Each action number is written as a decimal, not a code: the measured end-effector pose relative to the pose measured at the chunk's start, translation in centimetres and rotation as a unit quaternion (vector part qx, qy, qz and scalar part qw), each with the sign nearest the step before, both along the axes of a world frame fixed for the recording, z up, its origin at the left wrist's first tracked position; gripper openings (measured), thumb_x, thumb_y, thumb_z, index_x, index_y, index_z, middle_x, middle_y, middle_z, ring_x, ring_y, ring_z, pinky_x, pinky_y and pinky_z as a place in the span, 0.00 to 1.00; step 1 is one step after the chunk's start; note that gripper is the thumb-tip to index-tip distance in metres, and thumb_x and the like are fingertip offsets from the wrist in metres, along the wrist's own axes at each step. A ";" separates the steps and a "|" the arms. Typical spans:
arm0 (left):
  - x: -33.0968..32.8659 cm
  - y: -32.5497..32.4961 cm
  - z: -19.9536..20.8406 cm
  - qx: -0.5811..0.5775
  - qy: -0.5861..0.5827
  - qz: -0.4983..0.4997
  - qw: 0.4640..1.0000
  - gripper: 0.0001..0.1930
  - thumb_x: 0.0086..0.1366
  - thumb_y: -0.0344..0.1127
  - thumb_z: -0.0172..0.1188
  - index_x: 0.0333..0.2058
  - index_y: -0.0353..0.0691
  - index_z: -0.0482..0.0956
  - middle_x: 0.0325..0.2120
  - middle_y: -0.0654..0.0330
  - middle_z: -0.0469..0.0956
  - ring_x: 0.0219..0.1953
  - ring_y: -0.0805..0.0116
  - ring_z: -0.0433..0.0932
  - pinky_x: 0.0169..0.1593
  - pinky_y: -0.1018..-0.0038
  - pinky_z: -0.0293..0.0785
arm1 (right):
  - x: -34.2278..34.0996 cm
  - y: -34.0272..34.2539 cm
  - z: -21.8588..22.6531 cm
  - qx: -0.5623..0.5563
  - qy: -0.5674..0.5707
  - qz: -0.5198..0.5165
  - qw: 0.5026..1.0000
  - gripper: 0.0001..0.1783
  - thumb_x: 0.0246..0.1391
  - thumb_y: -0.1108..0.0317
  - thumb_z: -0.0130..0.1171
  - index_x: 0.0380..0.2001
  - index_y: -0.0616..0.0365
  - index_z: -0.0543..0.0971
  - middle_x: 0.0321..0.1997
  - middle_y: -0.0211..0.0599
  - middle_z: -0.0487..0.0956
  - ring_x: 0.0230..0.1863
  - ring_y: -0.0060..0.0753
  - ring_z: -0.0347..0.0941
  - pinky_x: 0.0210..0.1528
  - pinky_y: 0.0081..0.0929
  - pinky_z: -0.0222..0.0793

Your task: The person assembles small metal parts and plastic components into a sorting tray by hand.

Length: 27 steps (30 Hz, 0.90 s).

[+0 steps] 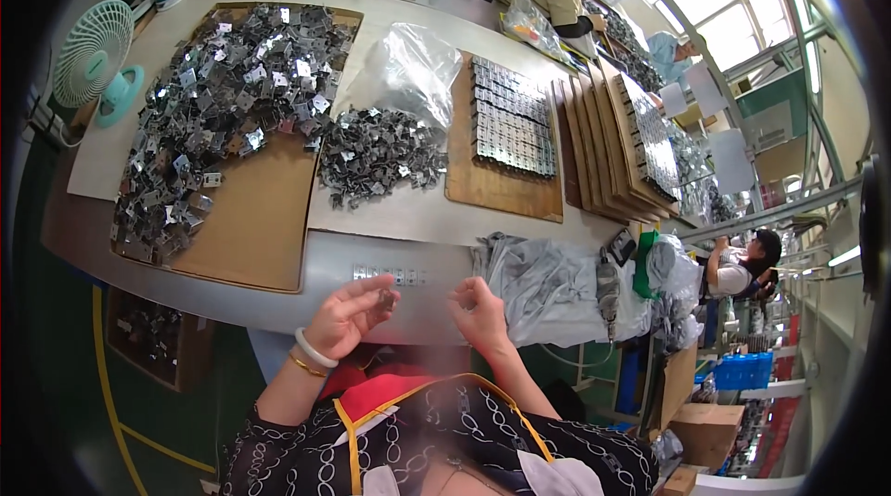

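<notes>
My left hand [342, 320], with a white bangle at its wrist, is raised over the near edge of the bench. Between its thumb and fingers is a small metal piece [385, 299], mostly covered by the fingertips. To its right, my right hand [480, 315] is closed with its fingertips curled together; whatever may be in them is too small to make out. Just beyond both hands lies a short row of small flat metal plates [399, 275] with holes. Farther off sits a loose heap of dark small metal parts [380, 154].
Left, a large pile of shiny metal brackets [251, 78] covers a brown board [264, 208]. Assembled parts stand in rows [510, 115] on another board, beside several stacked boards [594, 143]. Crumpled plastic [548, 278] and a power screwdriver [607, 292] lie right. A fan [97, 51] stands far left. Co-workers sit beyond.
</notes>
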<state>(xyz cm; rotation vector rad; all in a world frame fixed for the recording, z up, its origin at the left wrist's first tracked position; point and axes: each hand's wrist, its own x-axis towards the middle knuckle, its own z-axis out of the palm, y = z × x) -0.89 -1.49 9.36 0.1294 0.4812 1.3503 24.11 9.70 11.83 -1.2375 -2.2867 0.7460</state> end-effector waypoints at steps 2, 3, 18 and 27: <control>0.2 -0.1 -0.1 0.006 -0.005 -0.016 1.000 0.18 0.73 0.25 0.53 0.60 0.34 0.73 0.50 0.53 0.81 0.51 0.64 0.81 0.58 0.69 0.77 | 0.0 0.1 0.0 0.015 0.009 0.019 1.000 0.14 0.50 0.73 0.68 0.38 0.59 0.75 0.30 0.36 0.85 0.28 0.23 0.78 0.34 0.24 0.73; 0.3 0.0 -0.2 0.007 -0.006 -0.011 1.000 0.18 0.73 0.25 0.53 0.60 0.34 0.73 0.50 0.53 0.81 0.51 0.64 0.81 0.58 0.69 0.77 | -0.1 0.1 0.2 -0.024 0.006 -0.013 1.000 0.14 0.50 0.73 0.68 0.38 0.59 0.75 0.30 0.35 0.85 0.28 0.22 0.77 0.34 0.24 0.73; 2.2 -0.1 2.5 -0.011 0.233 0.057 0.971 0.17 0.62 0.17 0.64 0.50 0.32 0.79 0.45 0.57 0.84 0.46 0.69 0.83 0.55 0.72 0.80 | -0.2 1.5 1.9 -0.060 -0.029 0.023 0.997 0.15 0.50 0.71 0.71 0.35 0.59 0.74 0.29 0.28 0.81 0.30 0.14 0.73 0.34 0.19 0.71; 2.9 -0.4 2.0 0.026 0.408 0.098 0.907 0.15 0.60 0.18 0.66 0.46 0.35 0.78 0.40 0.62 0.84 0.43 0.75 0.83 0.51 0.76 0.80 | -0.6 -0.2 2.4 -0.139 0.019 -0.069 0.988 0.14 0.50 0.71 0.70 0.36 0.60 0.75 0.29 0.29 0.80 0.31 0.19 0.74 0.36 0.23 0.72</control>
